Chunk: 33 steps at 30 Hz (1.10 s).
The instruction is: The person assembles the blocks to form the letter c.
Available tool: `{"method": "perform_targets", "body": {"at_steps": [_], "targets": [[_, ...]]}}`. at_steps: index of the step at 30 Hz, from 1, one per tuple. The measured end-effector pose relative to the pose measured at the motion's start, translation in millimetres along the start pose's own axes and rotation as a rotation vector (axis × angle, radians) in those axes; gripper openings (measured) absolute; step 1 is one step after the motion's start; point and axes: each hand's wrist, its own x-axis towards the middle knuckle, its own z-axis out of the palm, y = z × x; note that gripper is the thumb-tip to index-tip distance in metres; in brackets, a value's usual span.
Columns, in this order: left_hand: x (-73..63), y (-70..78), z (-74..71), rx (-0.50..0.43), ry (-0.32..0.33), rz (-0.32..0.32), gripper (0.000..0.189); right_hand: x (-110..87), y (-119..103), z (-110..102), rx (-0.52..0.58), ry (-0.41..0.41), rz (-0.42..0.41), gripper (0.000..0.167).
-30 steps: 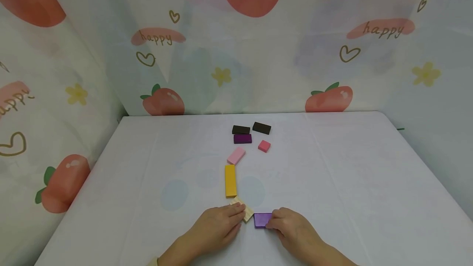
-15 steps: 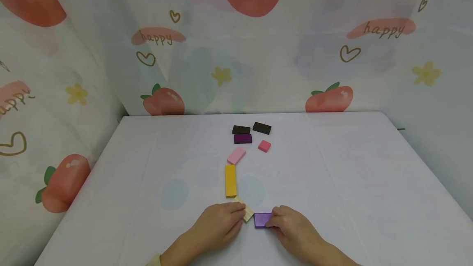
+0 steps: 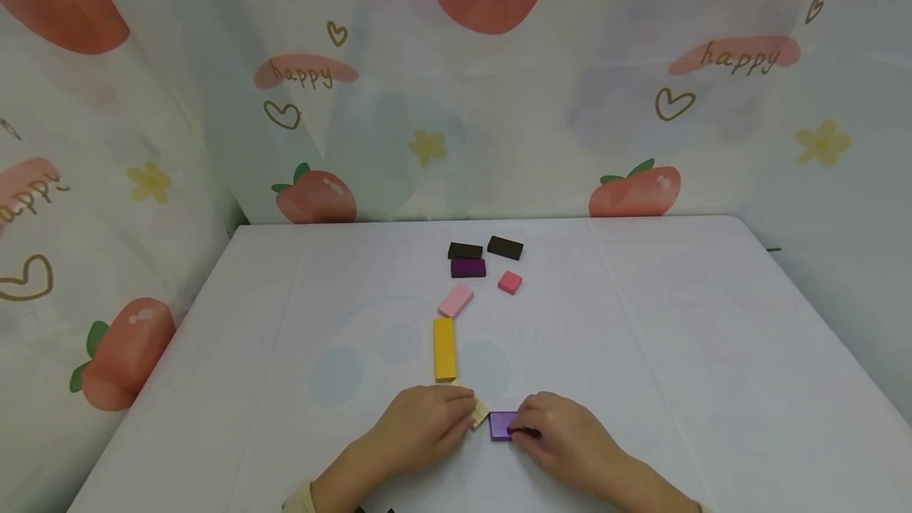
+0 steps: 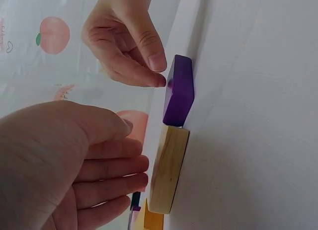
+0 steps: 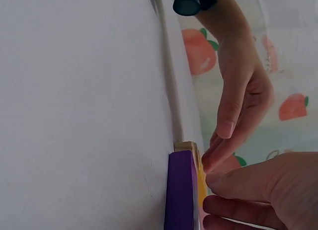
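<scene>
You have a smooth, glossy violet block (image 3: pixel 500 426) lying flat on the pale cloth-covered tabletop (image 3: pixel 684 386), its corner at or very near the end of the wooden block (image 4: pixel 169 173), whose bare grain runs lengthwise. Your left hand (image 3: pixel 431 426) hangs over the wooden block, fingers straight and side by side, pinching nothing. Your right hand (image 3: pixel 566 438) hovers at the violet block, thumb and index finger near each other and the rest loosely bent; they grasp nothing, and whether a fingertip brushes the surface you cannot tell.

You count eight blocks in all: those two, one long yellow block (image 3: pixel 445 349), one pink block (image 3: pixel 456 301), one small squarish coral block (image 3: pixel 509 283), one dark purple block (image 3: pixel 468 268) and two black blocks (image 3: pixel 465 250), all but the coral one oblong.

Compared with half a second ago, your right fingers are off the violet block's edge, with their dark reflection showing beneath, and your left hand sits slightly farther forward, covering more of the wooden block. The blocks stay put.
</scene>
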Motion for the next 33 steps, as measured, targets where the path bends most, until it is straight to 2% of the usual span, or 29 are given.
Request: {"method": "perform_targets", "body": {"at_steps": [4, 7, 11, 15, 23, 26, 33], "targets": [[3.1, -6.8, 1.0, 0.003, 0.052, 0.009, 0.03, 8.4, 6.3, -3.2, 0.005, -0.025, 0.029, 0.007], [8.4, -14.0, -0.2, 0.007, 0.069, -0.025, 0.035, 19.3, 16.9, -6.2, 0.005, -0.039, 0.036, 0.011], [17.8, -23.5, -2.5, 0.009, 0.055, -0.097, 0.043, 39.0, 36.3, -9.9, 0.006, -0.003, 0.053, 0.02], [27.3, -33.5, -1.7, 0.034, 0.044, -0.144, 0.05, 59.5, 54.9, -10.5, -0.018, 0.028, 0.061, 0.025], [43.7, -51.7, 4.1, 0.061, -0.02, -0.249, 0.06, 99.3, 85.9, 0.0, -0.041, 0.051, 0.057, 0.025], [49.4, -56.6, 5.3, 0.062, -0.033, -0.267, 0.061, 111.6, 95.4, 5.6, -0.054, 0.052, 0.064, 0.025], [59.7, -65.4, 9.4, 0.087, -0.051, -0.255, 0.064, 132.3, 106.0, 14.9, -0.074, 0.03, 0.061, 0.031]]}}
